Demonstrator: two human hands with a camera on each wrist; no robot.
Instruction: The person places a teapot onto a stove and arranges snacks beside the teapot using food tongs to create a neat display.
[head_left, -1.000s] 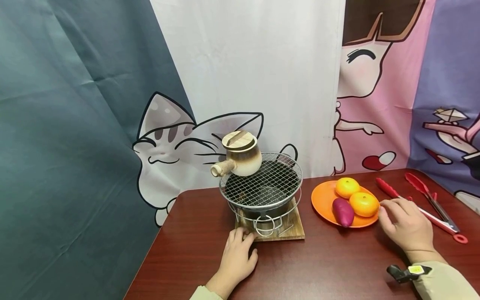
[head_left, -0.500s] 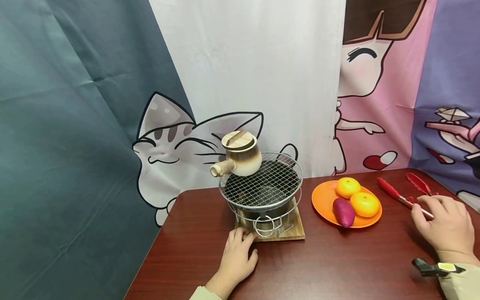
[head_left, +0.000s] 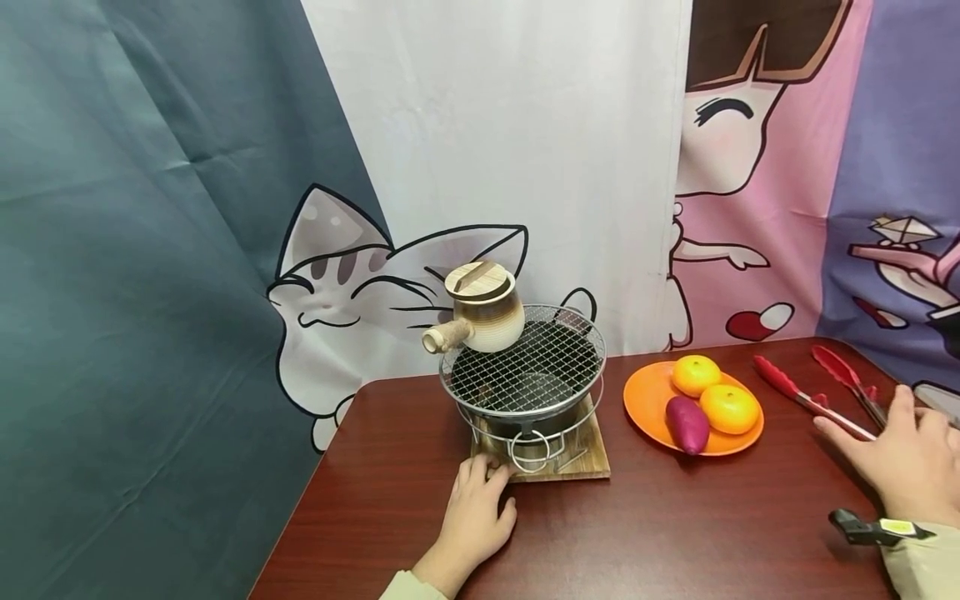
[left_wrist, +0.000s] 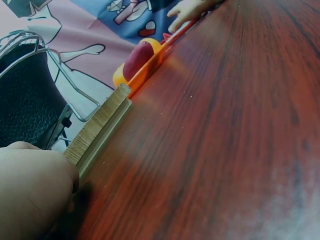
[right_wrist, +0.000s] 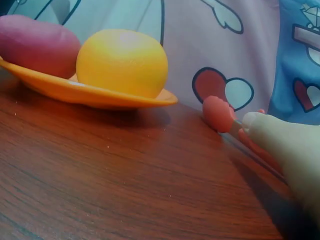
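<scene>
My left hand [head_left: 475, 518] rests on the table, its fingertips touching the near left corner of a wooden board [head_left: 592, 454]; the thumb lies apart. On that board stands a round grill [head_left: 528, 379] with a wire mesh top. A small clay pot [head_left: 491, 323] with a side handle and wooden lid sits at the mesh's back left. At the right, my right hand [head_left: 911, 458] hovers with thumb and fingers spread over red-and-silver tongs [head_left: 783, 379], hiding their rear part. In the right wrist view its thumb [right_wrist: 260, 122] is beside the tongs [right_wrist: 218, 114].
An orange plate [head_left: 645, 404] holds two mandarins [head_left: 729, 409] and a purple sweet potato [head_left: 687, 425], between the grill and the tongs. A second pair of red tongs [head_left: 836, 367] lies farther right. A printed curtain [head_left: 562, 150] hangs behind the brown table [head_left: 600, 542].
My right hand has moved right from beside the plate to over the tongs, and its fingers have spread. The left hand stays at the board's corner.
</scene>
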